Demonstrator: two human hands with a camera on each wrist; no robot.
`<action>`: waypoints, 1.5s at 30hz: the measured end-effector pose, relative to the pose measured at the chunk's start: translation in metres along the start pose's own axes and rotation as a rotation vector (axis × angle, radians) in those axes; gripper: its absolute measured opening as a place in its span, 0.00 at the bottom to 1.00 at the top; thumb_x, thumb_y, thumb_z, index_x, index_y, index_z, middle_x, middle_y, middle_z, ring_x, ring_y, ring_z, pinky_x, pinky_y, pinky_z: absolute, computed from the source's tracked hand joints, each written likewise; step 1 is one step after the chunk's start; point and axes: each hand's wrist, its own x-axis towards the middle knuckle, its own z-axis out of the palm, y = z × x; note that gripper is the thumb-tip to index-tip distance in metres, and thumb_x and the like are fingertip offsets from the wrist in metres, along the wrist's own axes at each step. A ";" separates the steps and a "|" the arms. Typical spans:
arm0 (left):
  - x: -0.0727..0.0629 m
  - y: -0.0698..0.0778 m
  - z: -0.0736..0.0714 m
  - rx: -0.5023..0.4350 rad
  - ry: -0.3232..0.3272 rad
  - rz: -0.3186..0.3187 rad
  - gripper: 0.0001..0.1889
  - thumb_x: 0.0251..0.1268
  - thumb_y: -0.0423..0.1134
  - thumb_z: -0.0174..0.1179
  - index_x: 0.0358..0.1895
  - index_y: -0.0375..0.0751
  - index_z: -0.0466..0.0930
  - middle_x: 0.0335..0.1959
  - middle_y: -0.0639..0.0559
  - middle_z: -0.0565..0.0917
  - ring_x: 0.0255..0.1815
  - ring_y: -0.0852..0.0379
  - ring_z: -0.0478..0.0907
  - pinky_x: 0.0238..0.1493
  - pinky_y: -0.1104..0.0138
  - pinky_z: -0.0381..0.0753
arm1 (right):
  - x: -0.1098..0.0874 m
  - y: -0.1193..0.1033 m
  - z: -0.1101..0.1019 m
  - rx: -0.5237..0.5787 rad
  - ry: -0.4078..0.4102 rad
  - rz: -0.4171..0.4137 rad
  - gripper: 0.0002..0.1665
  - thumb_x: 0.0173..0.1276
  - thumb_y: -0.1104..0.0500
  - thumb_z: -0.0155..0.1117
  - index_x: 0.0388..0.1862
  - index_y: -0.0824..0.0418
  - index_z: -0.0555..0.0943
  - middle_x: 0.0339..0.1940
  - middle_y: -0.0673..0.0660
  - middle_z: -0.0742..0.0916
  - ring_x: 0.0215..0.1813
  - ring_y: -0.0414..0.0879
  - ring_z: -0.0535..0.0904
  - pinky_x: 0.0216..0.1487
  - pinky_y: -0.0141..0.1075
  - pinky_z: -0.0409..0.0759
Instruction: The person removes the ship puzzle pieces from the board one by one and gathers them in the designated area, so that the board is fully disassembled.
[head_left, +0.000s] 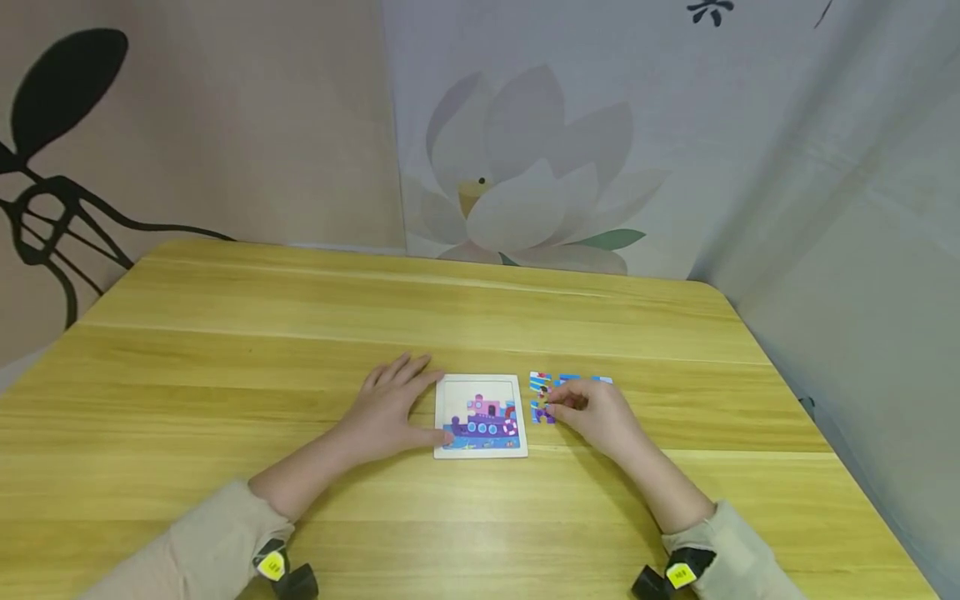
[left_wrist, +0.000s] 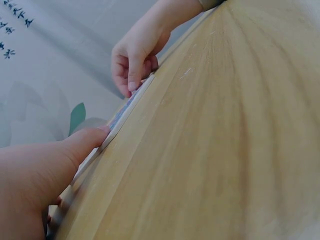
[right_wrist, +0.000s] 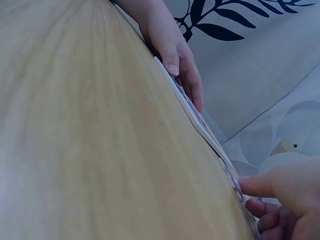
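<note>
A square jigsaw puzzle board with a white border lies on the table, partly filled with a purple and pink ship picture. At its left side is my left hand, fingers spread; the thumb rests on the lower left border and the index fingertip touches the upper left corner. To the right of the board, my right hand pinches a small puzzle piece between thumb and index finger, low over the loose pieces. The fingers cover much of that piece.
Several loose puzzle pieces lie right of the board, some partly behind the right hand. The wooden table reaches back to a curtain with a printed lotus. Both wrists carry black straps with cameras.
</note>
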 end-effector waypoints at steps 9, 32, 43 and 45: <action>0.001 0.000 0.001 0.006 0.007 -0.004 0.50 0.47 0.68 0.65 0.70 0.42 0.64 0.74 0.40 0.55 0.74 0.36 0.44 0.68 0.39 0.39 | 0.001 -0.014 -0.003 0.038 0.065 -0.021 0.03 0.63 0.60 0.68 0.35 0.58 0.87 0.24 0.47 0.84 0.21 0.43 0.68 0.18 0.31 0.65; 0.002 -0.002 0.001 -0.001 0.005 -0.004 0.49 0.48 0.68 0.64 0.71 0.43 0.64 0.74 0.41 0.55 0.74 0.37 0.43 0.68 0.39 0.37 | 0.002 -0.037 0.028 0.019 -0.125 -0.108 0.12 0.57 0.62 0.74 0.41 0.57 0.85 0.26 0.45 0.78 0.26 0.41 0.70 0.26 0.32 0.70; 0.001 -0.003 0.003 -0.006 0.009 -0.002 0.49 0.48 0.68 0.64 0.71 0.43 0.64 0.75 0.41 0.54 0.74 0.37 0.43 0.68 0.40 0.37 | 0.001 -0.038 0.029 -0.009 -0.115 -0.138 0.11 0.59 0.63 0.71 0.42 0.59 0.86 0.25 0.45 0.77 0.26 0.41 0.69 0.26 0.32 0.70; 0.001 -0.002 0.003 -0.008 0.005 -0.004 0.49 0.48 0.68 0.64 0.71 0.43 0.64 0.75 0.42 0.54 0.74 0.38 0.43 0.68 0.40 0.37 | 0.001 -0.038 0.029 -0.019 -0.114 -0.142 0.11 0.59 0.64 0.71 0.42 0.58 0.86 0.25 0.45 0.77 0.26 0.41 0.69 0.26 0.32 0.70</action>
